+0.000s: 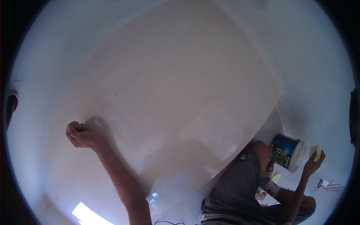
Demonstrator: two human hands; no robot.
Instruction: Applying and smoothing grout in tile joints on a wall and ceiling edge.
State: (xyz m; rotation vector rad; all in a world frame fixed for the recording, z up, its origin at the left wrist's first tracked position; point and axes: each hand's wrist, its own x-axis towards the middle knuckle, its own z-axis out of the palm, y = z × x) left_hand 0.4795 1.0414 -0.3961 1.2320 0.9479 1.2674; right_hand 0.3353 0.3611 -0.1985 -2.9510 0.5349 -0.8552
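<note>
My left hand is curled closed, its forearm rising from the lower edge. It is beside a broad beige surface and casts a shadow on it. Whatever its fingers may hold is hidden. At the far right, my right hand grips a pale yellow sponge between thumb and fingers. Just left of this hand is a bucket with a dark blue label and a whitish rim turned toward the hand. My bent legs in grey shorts lie between the two arms, one knee close to the bucket.
Pale walls border the beige surface. A yellow item lies beside my sock and shoe. Thin metal rods stick out at the right. A shiny clear object and a bright light show at the lower left.
</note>
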